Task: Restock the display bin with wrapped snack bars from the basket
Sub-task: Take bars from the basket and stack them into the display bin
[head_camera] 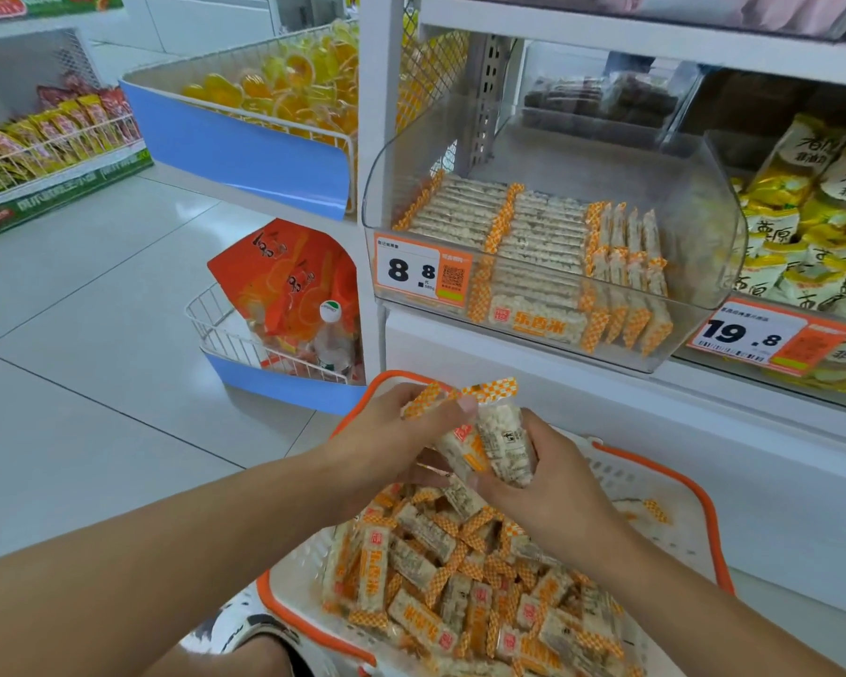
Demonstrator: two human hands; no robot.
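A white basket with an orange rim point(675, 481) sits low in front of me, holding several wrapped snack bars point(426, 569) with orange-checked ends. Above it, my left hand point(387, 442) and my right hand point(553, 486) together hold a small bunch of bars point(499, 442) upright, fingers curled round them. The clear display bin point(704, 197) stands on the shelf up and to the right, with neat rows of the same bars point(538, 232) lying flat and a few standing on edge at its right side.
A price tag reading 8.8 point(421, 271) is on the bin's front. Yellow snack packets point(811, 227) fill the neighbouring bin at right. Wire baskets with blue fronts point(274, 334) hold orange bags and a bottle at left. White tiled floor point(94, 334) spreads to the left.
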